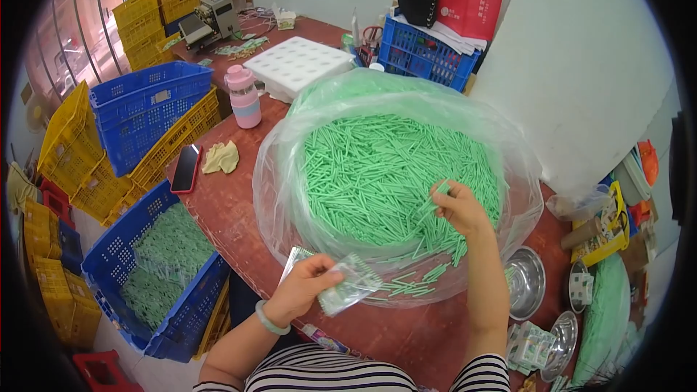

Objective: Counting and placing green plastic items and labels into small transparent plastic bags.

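Observation:
My left hand (307,286), with a pale bangle at the wrist, pinches small clear plastic packets (348,288) with green printed edges over the table's near side. My right hand (460,207) holds a small bunch of short green sticks (444,188) between thumb and fingers. It hangs over the right side of a heap of matching green sticks (381,174). A large clear plastic bag (277,174), its mouth spread wide, surrounds the heap. Several loose sticks (414,286) lie on the bag's near edge, between my hands. Whether the packets hold anything is unclear.
On the red table (228,218) are a phone (186,169), a pink bottle (243,98), a white foam block (299,62) and a blue crate (427,51). Metal bowls (525,283) stand at right. A blue crate of filled packets (158,272) sits low at left, near stacked yellow crates (139,27).

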### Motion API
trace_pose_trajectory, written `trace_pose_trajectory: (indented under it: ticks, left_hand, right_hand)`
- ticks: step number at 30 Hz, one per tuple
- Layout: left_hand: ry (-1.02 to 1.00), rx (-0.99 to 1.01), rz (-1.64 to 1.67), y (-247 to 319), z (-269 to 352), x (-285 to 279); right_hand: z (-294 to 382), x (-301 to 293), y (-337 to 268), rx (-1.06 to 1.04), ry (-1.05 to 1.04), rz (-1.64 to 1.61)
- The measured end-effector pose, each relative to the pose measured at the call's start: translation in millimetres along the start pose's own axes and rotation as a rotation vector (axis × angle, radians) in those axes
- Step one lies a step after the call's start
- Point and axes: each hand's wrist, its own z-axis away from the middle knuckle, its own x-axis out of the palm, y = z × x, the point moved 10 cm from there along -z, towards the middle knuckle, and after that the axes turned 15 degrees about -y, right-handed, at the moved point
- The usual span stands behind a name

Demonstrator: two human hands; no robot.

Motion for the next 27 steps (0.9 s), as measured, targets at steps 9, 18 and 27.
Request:
trace_pose_trajectory:
  ticks: [9, 18, 27]
  left_hand:
    - [-0.047, -0.070, 0.016, -29.8, -28.8, 21.5]
    - [-0.093, -0.033, -0.002, -28.7, -28.8, 34.1]
    - [0.011, 0.072, -0.749, -2.5, -25.3, 31.9]
  right_hand:
    - [42.4, 71.3, 40.0, 0.096, -0.134, -0.160]
    - [49.1, 76.4, 34.7, -0.004, -0.080, -0.270]
    - [65.9, 63.5, 22.3, -0.063, -0.001, -0.222]
